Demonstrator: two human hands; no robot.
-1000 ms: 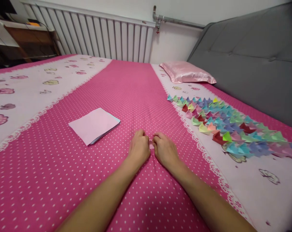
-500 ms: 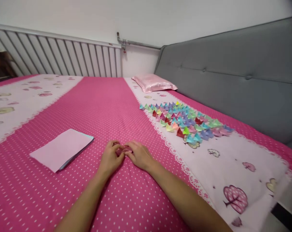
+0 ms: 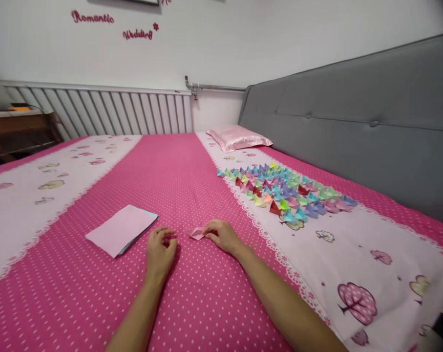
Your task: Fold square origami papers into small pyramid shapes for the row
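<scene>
Between my hands is a small folded pink paper boat (image 3: pixel 196 233), just over the dotted bedspread. My right hand (image 3: pixel 223 235) pinches its right end between thumb and fingers. My left hand (image 3: pixel 160 250) is apart from it on the left, fingers loosely curled with a gap to the thumb and nothing between them. A stack of paper sheets (image 3: pixel 120 229), pink on top with blue and darker edges below, lies left of my left hand. Rows of small folded paper boats (image 3: pixel 283 195) in many colours stand on the pale bedspread strip to the right.
The pink dotted bedspread (image 3: pixel 170 171) has pale printed strips on both sides. A satin pillow (image 3: pixel 239 138) rests at the far end by the grey padded headboard (image 3: pixel 334 107). A white radiator (image 3: pixel 107 111) runs along the wall, and a wooden table (image 3: pixel 19 129) stands far left.
My left hand has let go of the pink paper and moved left. My right hand still holds it, slightly further right. The view has tilted up, showing more wall.
</scene>
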